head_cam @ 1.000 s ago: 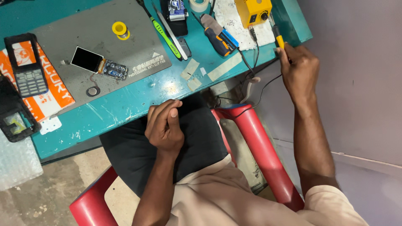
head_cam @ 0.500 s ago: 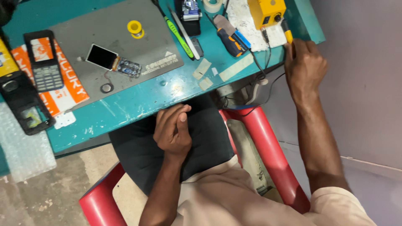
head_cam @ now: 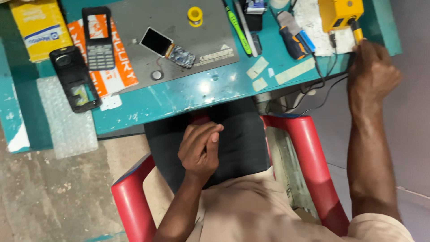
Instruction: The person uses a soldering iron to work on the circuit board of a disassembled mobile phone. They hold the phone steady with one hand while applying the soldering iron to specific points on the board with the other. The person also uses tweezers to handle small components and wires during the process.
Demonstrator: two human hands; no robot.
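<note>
From the head camera, looking down over my lap, I see a teal workbench (head_cam: 215, 85) with a grey work mat (head_cam: 134, 18) on it and my legs tucked beneath, seated in a red plastic chair (head_cam: 309, 157). My right hand (head_cam: 374, 74) reaches to the far right edge of the bench and is closed around a yellow-handled tool (head_cam: 357, 35), most likely a soldering iron, whose tip end sits at a yellow box-shaped stand (head_cam: 339, 13); only the top of the handle shows above my knuckles, and dark cables (head_cam: 322, 76) trail off the bench edge just beside the wrist. My left hand (head_cam: 200, 150) rests on my dark lap, fingers loosely curled, holding nothing I can make out. On the mat lie a small circuit board with its screen attached (head_cam: 168, 45), a yellow spool of solder wire (head_cam: 195, 15) and a small round ring (head_cam: 156, 75). To the left are a keypad phone front (head_cam: 98, 38) on an orange packet and a black phone back shell (head_cam: 76, 78). A green tool (head_cam: 237, 29) and a blue-and-black screwdriver (head_cam: 291, 38) lie near the stand. To handle the iron well, I judge I should grip low on the insulated handle, keep the cable clear of the bench edge, and keep the hot end away from the tape strips (head_cam: 293, 71).
</note>
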